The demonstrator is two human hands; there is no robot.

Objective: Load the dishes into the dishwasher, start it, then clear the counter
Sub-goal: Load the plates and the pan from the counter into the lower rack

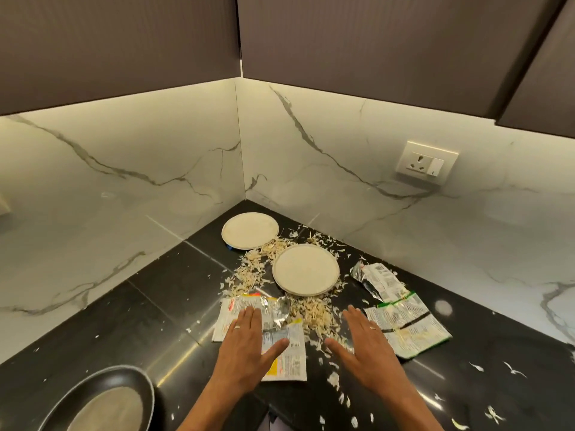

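Nearest the camera, two bare forearms reach forward over a black stone table set into a marble-walled corner. Both hands are spread flat with straight fingers, palms down, gripping nothing. The left hand (245, 346) lies over a torn white food wrapper (281, 353); whether it presses the foil or hovers just above cannot be told. The right hand (365, 346) sits beside it, its fingertips at the edge of a pile of pale vegetable shavings (314, 312) that fills the gap between the two hands.

Just right of the right hand lies a flattened green-edged wrapper (407, 328), and beyond that a crumpled silver one (378, 279). Straight ahead of the fingertips sits a round cream plate (306, 270), ringed by scraps; a second plate (250, 230) lies farther off, in the corner. Left of the left forearm, at the near edge, is a dark frying pan (105, 399).

The wrappers look thin, light and crinkly, likely to slide on polished stone; pinching an edge or crumpling them should work. The shavings look loose and dry, better swept together with cupped hands than picked up. The plates look stiff, possibly breakable; their raised rims offer a hold, thumb on top.
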